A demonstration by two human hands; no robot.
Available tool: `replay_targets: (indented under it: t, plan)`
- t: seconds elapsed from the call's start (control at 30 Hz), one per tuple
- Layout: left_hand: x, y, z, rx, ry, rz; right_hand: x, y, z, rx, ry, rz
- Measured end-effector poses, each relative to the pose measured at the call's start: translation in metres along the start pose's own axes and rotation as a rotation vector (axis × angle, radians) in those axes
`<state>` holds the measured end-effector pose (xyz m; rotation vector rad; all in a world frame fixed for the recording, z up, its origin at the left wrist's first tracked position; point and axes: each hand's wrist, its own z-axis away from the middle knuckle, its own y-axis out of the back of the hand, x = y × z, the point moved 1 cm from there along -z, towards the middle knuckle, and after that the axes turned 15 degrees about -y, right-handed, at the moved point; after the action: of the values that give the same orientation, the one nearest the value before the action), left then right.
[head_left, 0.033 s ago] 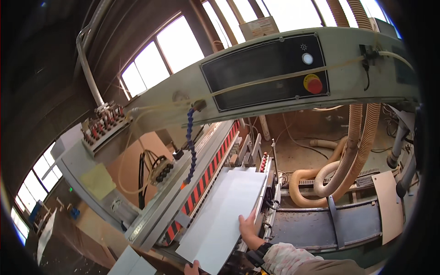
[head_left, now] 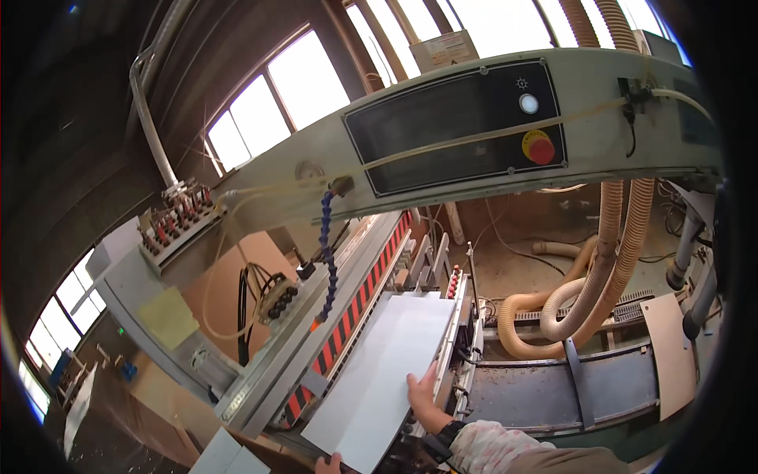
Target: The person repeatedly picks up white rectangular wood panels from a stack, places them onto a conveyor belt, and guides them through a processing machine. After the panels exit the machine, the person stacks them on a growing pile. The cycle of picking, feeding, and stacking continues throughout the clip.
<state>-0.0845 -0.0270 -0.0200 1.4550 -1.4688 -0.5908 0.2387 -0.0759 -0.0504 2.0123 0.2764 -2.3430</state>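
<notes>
Scarcely changed — still grasping the white board point(head_left: 377, 373) by its edges with left hand point(head_left: 329, 464) and right hand point(head_left: 424, 397) — so not visibly further along.

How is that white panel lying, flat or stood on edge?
Flat: the white panel shows its broad face upward, the right hand at its long edge and the left hand at its near end.

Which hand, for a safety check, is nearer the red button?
The right hand, below and left of the red button, at the right edge of the white panel; the left hand is lower, farther left, at the panel's near end.
</notes>
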Motion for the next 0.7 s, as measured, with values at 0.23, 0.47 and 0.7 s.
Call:
replay_targets:
  t: [0.23, 0.47, 0.7]
  plan:
    - [-0.008, 0.001, -0.058, 0.242, 0.868, 1.155, 0.001, -0.041, -0.014, 0.045, 0.043, 0.173]
    - [-0.008, 0.006, -0.090, 0.157, 0.840, 1.213, -0.001, -0.040, -0.039, 0.061, 0.053, 0.165]
    - [-0.027, 0.009, -0.062, 0.468, 0.753, 1.562, -0.003, -0.048, -0.011, -0.316, -0.175, -0.270]
